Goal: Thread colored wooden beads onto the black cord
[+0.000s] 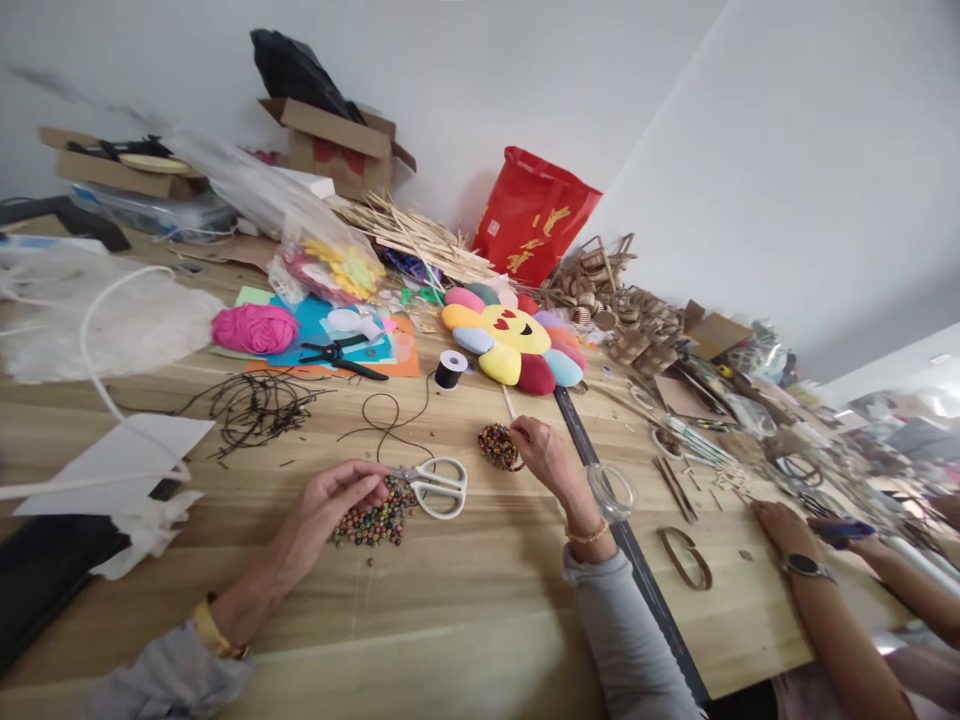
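Observation:
My left hand [326, 510] is closed around the blade end of the white-handled scissors [444, 487], whose finger loops point right. Under and beside its fingers lies a heap of small multicoloured beads [381, 522]. My right hand [546, 462] pinches at the right edge of a coiled bunch of beaded strands [496, 447]; its fingertips are partly hidden. Behind the scissors a thin black cord [386, 425] curls across the wood and runs up to a black cord spool [450, 370].
A flower cushion [506, 335], pink yarn [255, 328], black-handled pliers [345, 358] and tangled black cord [262, 410] lie behind. A clear tape roll [613, 492] sits beside my right wrist. On the right rests another person's hand [780, 525]. White paper [112, 465] is at left.

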Tool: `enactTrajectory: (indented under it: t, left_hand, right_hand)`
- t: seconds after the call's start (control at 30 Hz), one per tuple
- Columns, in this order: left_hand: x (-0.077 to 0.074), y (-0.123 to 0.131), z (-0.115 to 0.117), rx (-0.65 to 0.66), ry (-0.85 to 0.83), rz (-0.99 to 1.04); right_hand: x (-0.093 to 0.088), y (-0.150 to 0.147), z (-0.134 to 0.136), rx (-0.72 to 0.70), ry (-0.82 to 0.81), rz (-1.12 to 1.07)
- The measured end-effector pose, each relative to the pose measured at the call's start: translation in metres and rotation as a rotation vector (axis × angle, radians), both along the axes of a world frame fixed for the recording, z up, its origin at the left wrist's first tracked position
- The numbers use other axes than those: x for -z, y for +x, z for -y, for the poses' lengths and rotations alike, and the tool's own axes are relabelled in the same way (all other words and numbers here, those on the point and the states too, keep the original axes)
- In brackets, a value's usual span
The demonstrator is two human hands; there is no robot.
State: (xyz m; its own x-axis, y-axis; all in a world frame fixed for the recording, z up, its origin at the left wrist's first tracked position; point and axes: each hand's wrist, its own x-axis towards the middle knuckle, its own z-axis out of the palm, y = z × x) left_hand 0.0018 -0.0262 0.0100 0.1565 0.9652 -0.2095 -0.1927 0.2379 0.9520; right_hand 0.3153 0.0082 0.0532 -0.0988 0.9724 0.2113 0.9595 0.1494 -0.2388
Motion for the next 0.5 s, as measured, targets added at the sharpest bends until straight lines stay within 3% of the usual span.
enactTrajectory:
  t: [0.27,0.5]
  left_hand:
    - [0.006,-0.002,-0.003,-0.014,0.027,-0.006]
    - [0.005,-0.002,-0.003,-0.014,0.0,-0.014]
  right_hand:
    - [0.019,-0.026,-0.003,-0.297,-0.016,0.252]
    - [0.036,-0.042,0.004,-0.263,-0.045,0.429]
